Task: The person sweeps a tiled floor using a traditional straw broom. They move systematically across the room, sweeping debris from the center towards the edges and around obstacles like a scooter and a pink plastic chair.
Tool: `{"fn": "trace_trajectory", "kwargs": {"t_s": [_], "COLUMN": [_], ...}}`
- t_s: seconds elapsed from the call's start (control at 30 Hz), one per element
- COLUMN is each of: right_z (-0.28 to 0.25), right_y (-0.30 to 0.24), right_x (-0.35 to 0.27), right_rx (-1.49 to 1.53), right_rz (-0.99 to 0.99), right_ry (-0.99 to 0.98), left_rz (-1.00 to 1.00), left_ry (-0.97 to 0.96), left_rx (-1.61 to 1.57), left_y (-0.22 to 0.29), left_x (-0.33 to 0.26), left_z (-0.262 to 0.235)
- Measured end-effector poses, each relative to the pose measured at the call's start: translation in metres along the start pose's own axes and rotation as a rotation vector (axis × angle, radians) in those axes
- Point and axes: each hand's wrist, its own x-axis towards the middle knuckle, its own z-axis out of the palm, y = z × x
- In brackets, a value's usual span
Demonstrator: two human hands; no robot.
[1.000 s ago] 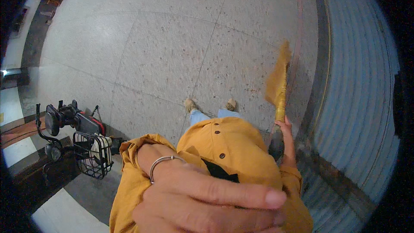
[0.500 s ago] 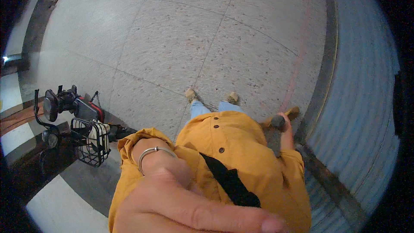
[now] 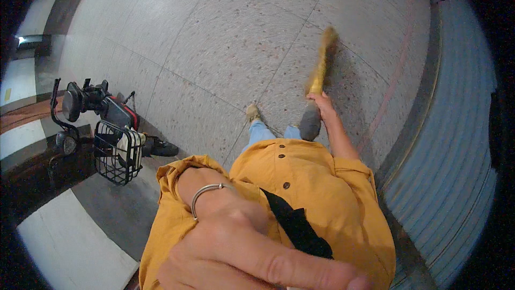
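Observation:
My left hand [image 3: 236,247] is raised close in front of my chest at the lower edge. One digit stretches to the right and the others fold below it, cut off by the edge; whatever they hold, if anything, is hidden. A silver bracelet [image 3: 203,192] circles that wrist. Ahead of me on the right, my right hand [image 3: 322,106] is closed around a long yellow object [image 3: 322,67] with a rounded dark grey end [image 3: 309,122]. Its yellow part points forward over the floor and is smeared by motion, so its kind is unclear.
A black scooter [image 3: 115,113] with a wire basket [image 3: 118,153] stands at my left. A corrugated blue-grey metal wall or shutter [image 3: 456,129] runs along my right. Speckled concrete floor [image 3: 225,38] spreads ahead. A black strap [image 3: 300,225] crosses my yellow shirt [image 3: 327,193].
My right hand has swung forward and left with the yellow object, from beside my hip to ahead of me. The left hand keeps its pose. The scooter has shifted slightly in view.

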Motion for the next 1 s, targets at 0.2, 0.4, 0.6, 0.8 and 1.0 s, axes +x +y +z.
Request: {"fn": "trace_trajectory", "kwargs": {"t_s": [0.2, 0.4, 0.6, 0.8, 1.0], "right_z": [-0.019, -0.060, -0.094, -0.122, -0.027], "right_y": [-0.088, -0.075, -0.025, 0.035, 0.061], "right_x": [-0.067, -0.121, -0.157, -0.116, -0.049], "right_rx": [0.349, 0.263, 0.243, 0.299, 0.153], "right_rz": [0.188, 0.091, 0.145, 0.441, 0.219], "right_ry": [-0.378, -0.196, 0.046, 0.098, -0.048], "left_rz": [0.019, 0.015, -0.160, 0.168, -0.001], "left_ry": [0.060, 0.110, 0.202, 0.023, 0.071], "left_rx": [0.052, 0.108, 0.079, -0.062, -0.071], "left_y": [0.011, 0.028, 0.037, 0.004, 0.022], "left_x": [-0.004, -0.009, -0.007, 0.001, 0.000], "left_z": [-0.013, -0.025, -0.035, -0.078, -0.095]}}
